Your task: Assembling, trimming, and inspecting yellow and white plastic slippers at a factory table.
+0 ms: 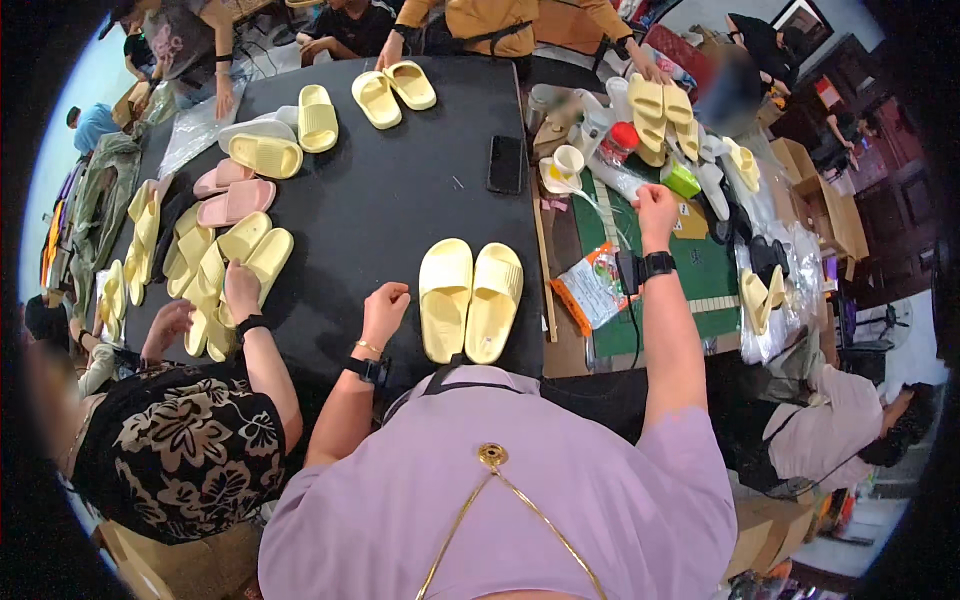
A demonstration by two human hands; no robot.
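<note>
A pair of pale yellow slide sandals [471, 300] lies side by side on the dark table, right in front of me. Just left of the pair, my left hand [385, 312] hovers with curled fingers drawn together and no object visible in them. My right hand [656, 212] is raised over the green cutting mat [715, 275] on the right, fingers closed; whatever they hold, if anything, is hidden. Near its wrist lies an orange and white packet [594, 290]. Clear plastic [622, 180] and a bright green pack [682, 180] are close to that hand.
A black phone [506, 164] lies farther back. Pink slides [236, 203] and several yellow slides [255, 255] lie at the left, where a co-worker's hands [240, 290] work. Another person touches slides [394, 92] at the far edge. A cup [568, 160] and red-lidded jar [619, 143] stand right.
</note>
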